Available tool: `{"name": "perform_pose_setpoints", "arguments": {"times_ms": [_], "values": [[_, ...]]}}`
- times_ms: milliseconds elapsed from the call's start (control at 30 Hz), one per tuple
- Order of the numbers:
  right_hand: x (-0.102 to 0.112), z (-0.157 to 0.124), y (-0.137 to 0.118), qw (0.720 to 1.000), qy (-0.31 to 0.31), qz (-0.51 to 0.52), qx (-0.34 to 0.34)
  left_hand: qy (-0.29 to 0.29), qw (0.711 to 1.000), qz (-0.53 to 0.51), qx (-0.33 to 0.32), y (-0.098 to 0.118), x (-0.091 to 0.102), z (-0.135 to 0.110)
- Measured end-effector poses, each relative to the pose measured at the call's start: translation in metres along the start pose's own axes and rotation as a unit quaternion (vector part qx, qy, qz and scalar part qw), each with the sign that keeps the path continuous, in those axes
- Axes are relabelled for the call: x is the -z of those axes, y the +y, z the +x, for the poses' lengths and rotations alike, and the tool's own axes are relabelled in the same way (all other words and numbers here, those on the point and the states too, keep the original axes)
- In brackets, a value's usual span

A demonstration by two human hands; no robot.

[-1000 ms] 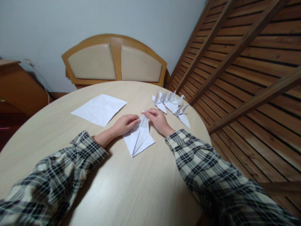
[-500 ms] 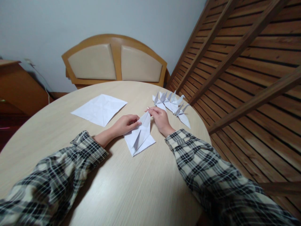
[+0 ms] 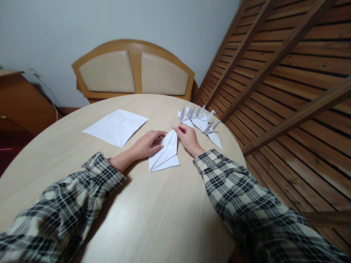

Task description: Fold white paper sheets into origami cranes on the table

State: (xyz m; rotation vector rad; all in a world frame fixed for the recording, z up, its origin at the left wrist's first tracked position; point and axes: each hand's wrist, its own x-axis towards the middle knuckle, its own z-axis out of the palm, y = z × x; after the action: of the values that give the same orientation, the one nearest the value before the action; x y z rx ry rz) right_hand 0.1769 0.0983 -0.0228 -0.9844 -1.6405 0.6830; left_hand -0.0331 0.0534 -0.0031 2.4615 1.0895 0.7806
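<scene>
A partly folded white paper lies on the round table in front of me. My left hand rests flat on its left edge, fingers stretched out and pressing it down. My right hand pinches the paper's far tip between thumb and fingers. Just beyond my right hand stand several finished white paper cranes. A creased flat white sheet lies to the left of my left hand.
A wooden chair with padded back stands at the table's far side. Slatted wooden panelling runs along the right. A wooden cabinet is at the left, by the pale wall.
The top flap of the paper has been folded up toward the far tip and pressed flatter. My left hand has slid forward onto the paper and opened out.
</scene>
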Motion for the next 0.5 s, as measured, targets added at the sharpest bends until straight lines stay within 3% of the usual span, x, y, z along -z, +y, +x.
{"name": "perform_pose_setpoints", "arguments": {"times_ms": [200, 333, 500], "values": [[0.004, 0.000, 0.007, 0.999, -0.017, -0.040, -0.001, 0.022, 0.997, 0.034, -0.069, -0.003, -0.003, -0.002], [0.005, -0.001, 0.010, 0.997, -0.035, -0.064, -0.019, 0.006, 0.989, 0.070, -0.129, -0.001, -0.003, -0.002], [0.005, 0.000, 0.014, 0.994, -0.048, -0.098, -0.014, -0.039, 0.982, 0.140, -0.121, 0.009, -0.001, -0.001]]}}
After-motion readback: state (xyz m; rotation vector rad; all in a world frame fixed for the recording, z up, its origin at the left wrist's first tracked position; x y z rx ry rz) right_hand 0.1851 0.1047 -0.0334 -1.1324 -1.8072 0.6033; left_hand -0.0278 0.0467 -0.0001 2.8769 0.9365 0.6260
